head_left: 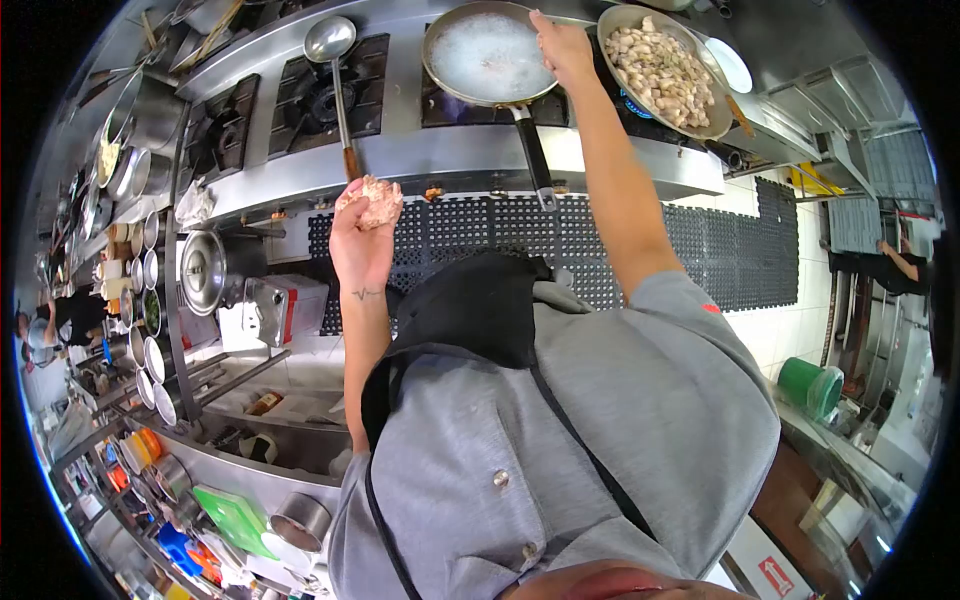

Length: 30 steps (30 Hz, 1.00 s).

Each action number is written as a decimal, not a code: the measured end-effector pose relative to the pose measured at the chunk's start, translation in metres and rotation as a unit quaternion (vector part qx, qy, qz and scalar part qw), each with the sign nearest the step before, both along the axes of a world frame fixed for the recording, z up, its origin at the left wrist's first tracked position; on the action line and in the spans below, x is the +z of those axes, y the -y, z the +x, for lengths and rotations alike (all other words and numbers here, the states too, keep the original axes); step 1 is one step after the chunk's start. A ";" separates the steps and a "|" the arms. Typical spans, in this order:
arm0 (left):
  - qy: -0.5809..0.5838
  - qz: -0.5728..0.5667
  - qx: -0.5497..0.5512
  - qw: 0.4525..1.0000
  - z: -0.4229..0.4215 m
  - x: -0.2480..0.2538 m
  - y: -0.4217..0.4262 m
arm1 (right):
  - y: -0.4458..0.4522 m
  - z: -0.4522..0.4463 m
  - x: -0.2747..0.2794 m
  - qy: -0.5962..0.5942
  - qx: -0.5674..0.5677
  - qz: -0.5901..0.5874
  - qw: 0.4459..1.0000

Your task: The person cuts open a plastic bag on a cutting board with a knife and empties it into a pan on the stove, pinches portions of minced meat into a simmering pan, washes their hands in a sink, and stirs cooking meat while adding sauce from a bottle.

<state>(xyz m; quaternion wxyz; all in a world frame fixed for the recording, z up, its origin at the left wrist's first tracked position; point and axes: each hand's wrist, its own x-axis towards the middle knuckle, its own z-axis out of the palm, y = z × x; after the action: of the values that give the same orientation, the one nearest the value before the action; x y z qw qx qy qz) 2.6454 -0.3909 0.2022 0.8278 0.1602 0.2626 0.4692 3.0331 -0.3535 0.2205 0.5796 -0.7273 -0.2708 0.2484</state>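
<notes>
Left hand (364,250): fingers curled round a lump of raw pink meat (380,205), cupped, presumably so the soft mass holds together; your forearm upright, the ladle (343,110) with its handle end just beyond the fingers. Right hand (566,52): arm outstretched, fingers at the right rim of the pan of cloudy liquid (490,102); grip cannot be told. Pan handle (532,155): pointing towards you, likely for easy reach. Pan of pale chunks (722,122): right of those fingers.
</notes>
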 end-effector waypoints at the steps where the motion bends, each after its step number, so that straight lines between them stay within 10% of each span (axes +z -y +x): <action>1: -0.001 0.001 0.003 1.000 0.000 0.000 0.000 | -0.001 0.004 -0.001 0.100 -0.003 -0.059 0.993; 4: -0.020 0.003 0.012 1.000 0.002 0.000 0.001 | -0.024 0.035 -0.026 0.231 0.117 -0.251 0.933; 9: 0.037 0.020 0.002 0.999 0.008 0.010 0.005 | -0.010 0.012 -0.005 0.468 0.056 -0.073 0.879; 11: 0.041 0.027 0.003 0.999 0.013 0.012 0.004 | 0.006 -0.038 0.017 0.343 0.115 0.010 0.932; 15: 0.035 0.044 -0.010 0.998 0.020 0.014 0.004 | 0.054 -0.155 0.046 0.190 0.457 -0.003 0.869; 17: 0.014 0.035 0.005 0.999 0.025 0.014 0.004 | 0.060 -0.192 0.040 0.387 0.419 0.142 0.809; 24: -0.029 0.069 0.010 0.997 0.028 0.022 0.014 | 0.054 -0.197 0.029 0.366 0.440 0.146 0.807; 27: -0.007 0.027 0.039 0.999 0.024 0.020 0.012 | 0.055 -0.189 0.024 -0.027 0.441 0.069 0.894; 30: 0.028 0.011 0.060 0.998 0.011 0.012 0.005 | 0.052 -0.176 0.021 -0.182 0.422 0.133 0.878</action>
<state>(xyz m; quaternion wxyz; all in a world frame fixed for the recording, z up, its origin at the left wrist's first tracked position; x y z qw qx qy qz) 2.6565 -0.3955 0.2141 0.8030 0.1402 0.2437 0.5255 2.8572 -0.4051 0.2418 0.5500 -0.4018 -0.4729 0.5589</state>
